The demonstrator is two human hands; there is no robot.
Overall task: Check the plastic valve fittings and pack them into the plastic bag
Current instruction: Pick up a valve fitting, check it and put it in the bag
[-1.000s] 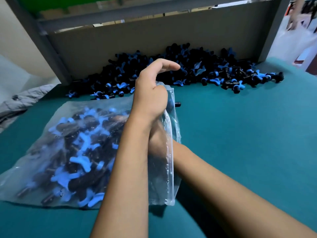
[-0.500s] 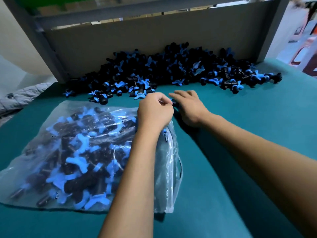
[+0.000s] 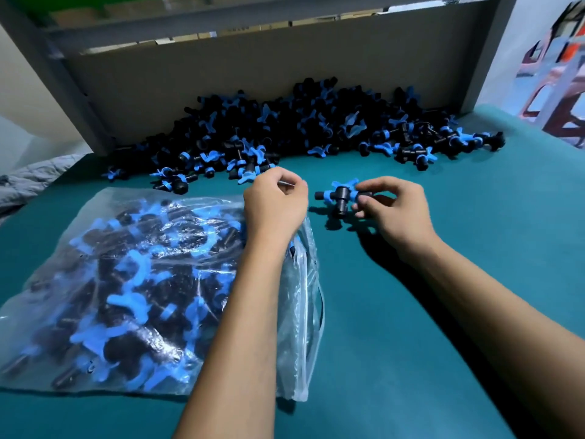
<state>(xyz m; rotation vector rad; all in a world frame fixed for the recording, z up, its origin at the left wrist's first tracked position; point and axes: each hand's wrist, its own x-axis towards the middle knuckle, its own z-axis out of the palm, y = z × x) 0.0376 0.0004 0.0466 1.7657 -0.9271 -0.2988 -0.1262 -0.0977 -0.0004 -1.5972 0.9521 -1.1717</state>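
one fitting pinched in r hand, l hand gripping bag.

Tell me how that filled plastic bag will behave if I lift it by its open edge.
The plastic bag looks thin and crinkled, so it will probably sag. Packed with valve fittings, it is likely heavy for its film. Its mouth gapes at the right, so fittings may spill if tilted.

Worktop is plain teal, fittings are black with bright blue handles, bag is clear, back panel is grey.
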